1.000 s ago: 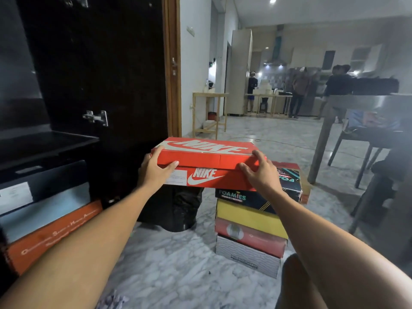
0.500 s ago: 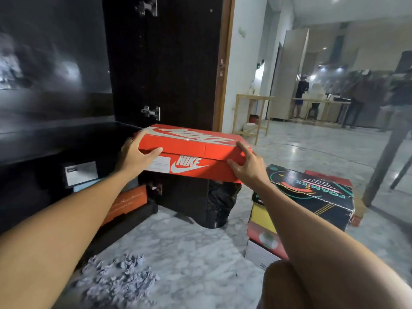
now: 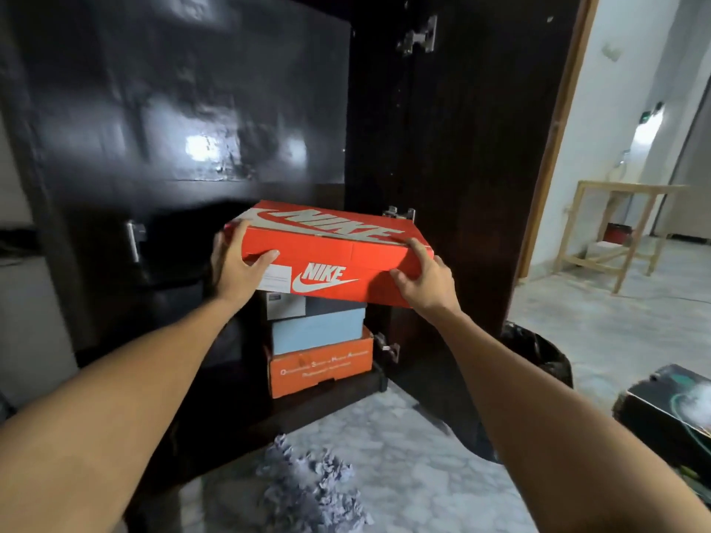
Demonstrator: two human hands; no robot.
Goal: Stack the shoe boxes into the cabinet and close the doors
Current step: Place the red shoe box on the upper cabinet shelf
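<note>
Between the hands (image 3: 240, 269) (image 3: 425, 280) a red-orange box (image 3: 331, 255) is seen, lettered in white. Below the hands are stacked a grey box (image 3: 307, 305), a pale blue box (image 3: 317, 330) and an orange box (image 3: 321, 365) with white print. The cabinet (image 3: 173, 109) is glossy black-brown. The floor (image 3: 423, 475) is veined in grey and white.

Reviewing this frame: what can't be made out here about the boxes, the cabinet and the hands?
- Head view: whether the red Nike box rests on the dark grey box is hidden by the Nike box itself.
- Left hand and right hand: fingers behind the box are hidden.
- Orange box print: too small to read.
- Black box: cut off by the right edge.
- Cabinet interior: too dark.
</note>
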